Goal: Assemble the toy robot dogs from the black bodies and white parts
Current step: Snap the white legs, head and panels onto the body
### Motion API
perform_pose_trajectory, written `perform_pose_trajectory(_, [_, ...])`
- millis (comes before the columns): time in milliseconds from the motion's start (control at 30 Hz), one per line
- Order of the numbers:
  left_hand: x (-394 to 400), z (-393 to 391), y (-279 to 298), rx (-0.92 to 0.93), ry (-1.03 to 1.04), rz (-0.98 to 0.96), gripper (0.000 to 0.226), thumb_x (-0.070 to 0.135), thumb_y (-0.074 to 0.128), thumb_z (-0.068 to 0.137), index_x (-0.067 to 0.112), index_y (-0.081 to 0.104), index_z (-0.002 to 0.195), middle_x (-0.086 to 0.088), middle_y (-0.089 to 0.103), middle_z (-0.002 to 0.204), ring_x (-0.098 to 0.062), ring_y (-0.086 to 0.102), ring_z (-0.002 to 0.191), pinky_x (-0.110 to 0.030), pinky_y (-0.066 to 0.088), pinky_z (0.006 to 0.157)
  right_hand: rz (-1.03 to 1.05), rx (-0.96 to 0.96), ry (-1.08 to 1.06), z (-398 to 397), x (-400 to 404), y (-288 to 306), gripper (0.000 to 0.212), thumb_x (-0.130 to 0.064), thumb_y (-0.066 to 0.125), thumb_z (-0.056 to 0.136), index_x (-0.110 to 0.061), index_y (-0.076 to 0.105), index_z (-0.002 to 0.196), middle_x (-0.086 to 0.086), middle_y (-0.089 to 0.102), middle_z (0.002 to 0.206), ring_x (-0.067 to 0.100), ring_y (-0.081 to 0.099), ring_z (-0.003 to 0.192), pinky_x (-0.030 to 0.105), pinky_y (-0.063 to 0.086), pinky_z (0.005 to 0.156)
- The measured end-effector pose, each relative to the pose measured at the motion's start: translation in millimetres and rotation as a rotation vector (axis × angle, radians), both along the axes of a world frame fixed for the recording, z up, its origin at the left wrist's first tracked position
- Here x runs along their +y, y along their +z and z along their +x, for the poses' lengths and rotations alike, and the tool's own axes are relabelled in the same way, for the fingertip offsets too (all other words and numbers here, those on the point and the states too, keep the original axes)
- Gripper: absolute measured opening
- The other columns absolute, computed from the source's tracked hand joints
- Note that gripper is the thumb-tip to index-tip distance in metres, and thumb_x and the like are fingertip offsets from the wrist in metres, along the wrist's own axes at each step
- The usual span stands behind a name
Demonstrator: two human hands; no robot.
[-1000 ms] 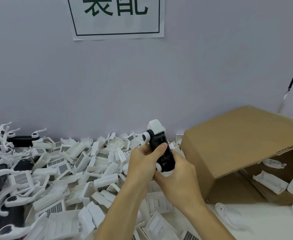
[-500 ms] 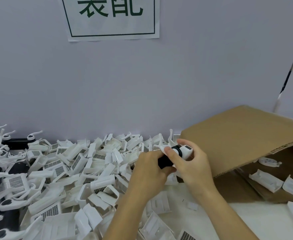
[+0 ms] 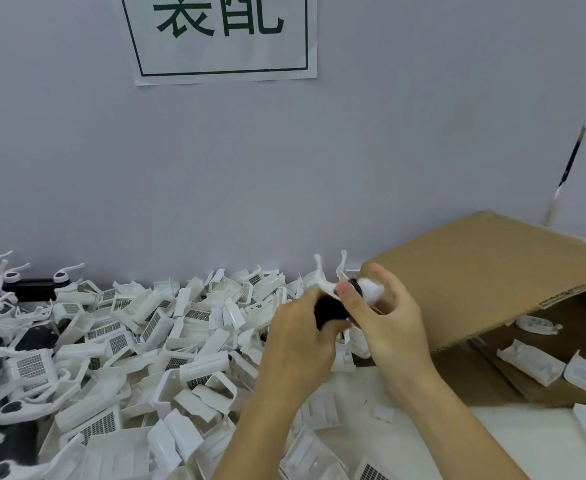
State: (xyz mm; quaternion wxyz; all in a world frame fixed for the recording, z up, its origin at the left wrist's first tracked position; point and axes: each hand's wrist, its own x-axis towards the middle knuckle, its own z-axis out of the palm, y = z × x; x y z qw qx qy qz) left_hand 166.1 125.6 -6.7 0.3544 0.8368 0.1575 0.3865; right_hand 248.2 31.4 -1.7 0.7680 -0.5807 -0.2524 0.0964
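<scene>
Held up just left of the tipped brown cardboard box [image 3: 492,271], in front of the pale grey wall [image 3: 284,168]: a half-built toy robot dog, black plastic body [image 3: 329,311] with white plastic head and thin white legs. Left hand [image 3: 302,344] wrapped around the black body from below, fingers curled tight on it. Right hand [image 3: 388,323] pinching the white end [image 3: 371,289], thumb pressed on top. Left of the box, across the white tabletop [image 3: 492,445], a deep heap of loose white plastic shells with grilled faces [image 3: 128,341]. Inside the box, more white shells [image 3: 530,367]. High above the box, on the wall, a white paper sign with green characters [image 3: 220,36].
</scene>
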Motion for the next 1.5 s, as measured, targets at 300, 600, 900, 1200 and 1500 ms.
perform_pose_trajectory(300, [19,-9,15,-0.321,-0.037,-1.105,0.049,0.056,0.045,0.102,0.018,0.074,0.095,-0.003,0.071,0.084,-0.018,0.067,0.072,-0.028,0.052,0.06,-0.046,0.072,-0.045,1,1,-6,0.023,-0.02,0.058,0.101,-0.031,0.064,0.119,-0.01,0.071,0.113,0.004,0.07,0.099,0.028,0.058,0.082])
perform_pose_trajectory(600, [21,-7,18,-0.461,-0.12,-1.292,0.037,0.031,0.072,0.09,0.01,0.064,0.119,-0.008,0.07,0.099,-0.022,0.071,0.086,-0.037,0.059,0.073,-0.247,0.133,0.036,4,5,-13,0.025,-0.006,0.053,0.098,-0.024,0.069,0.107,0.0,0.074,0.091,0.01,0.068,0.072,0.023,0.053,0.061])
perform_pose_trajectory(900, [18,-12,19,-0.407,-0.325,-1.173,0.03,0.018,0.05,0.102,0.0,0.066,0.121,-0.021,0.073,0.107,-0.03,0.072,0.087,-0.037,0.062,0.067,-0.313,0.079,0.495,-12,5,-12,0.025,-0.009,0.052,0.099,-0.024,0.066,0.113,-0.006,0.075,0.095,0.022,0.075,0.087,0.022,0.055,0.066])
perform_pose_trajectory(1200, [12,-10,16,-0.304,-0.227,-1.117,0.03,0.028,0.048,0.097,0.012,0.072,0.106,-0.012,0.077,0.101,-0.025,0.068,0.075,-0.035,0.057,0.06,-0.222,0.093,0.36,-37,20,-16,0.011,-0.032,0.056,0.101,-0.033,0.066,0.105,-0.017,0.074,0.081,0.006,0.073,0.079,0.03,0.055,0.07])
perform_pose_trajectory(1500, [8,-9,16,-0.281,-0.16,-1.105,0.044,0.032,0.048,0.095,0.0,0.069,0.118,-0.015,0.072,0.097,-0.028,0.065,0.083,-0.029,0.053,0.054,-0.2,0.075,0.335,-40,22,-19,0.018,-0.018,0.052,0.101,-0.026,0.066,0.109,-0.01,0.075,0.085,0.01,0.071,0.079,0.034,0.057,0.074])
